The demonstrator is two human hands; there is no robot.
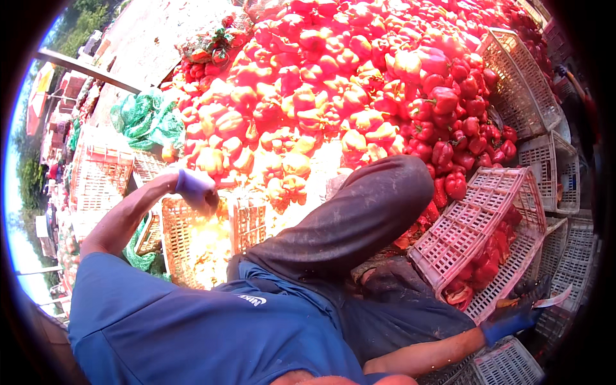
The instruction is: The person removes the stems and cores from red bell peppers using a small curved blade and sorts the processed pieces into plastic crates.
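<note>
My left hand (197, 191), in a pale purple-blue glove, is curled closed over a plastic crate (174, 239) at my left. Whatever its fingers hold, if anything, is hidden in the glare. Pale yellowish scraps (208, 253) lie inside that crate. Far to the right, my right hand (518, 313) wears a dark glove with a blue cuff and grips a knife, whose blade (554, 299) points outward to the right. Beside this hand, a tilted pinkish crate (463, 224) holds red bell peppers (481, 269).
A large heap of red bell peppers (321, 70) spreads in front of me. Green netting (149, 119) lies at the left, near more crates (102, 170). Other crates (523, 80) stand along the right side. My bent knee (410, 176) juts up between the hands.
</note>
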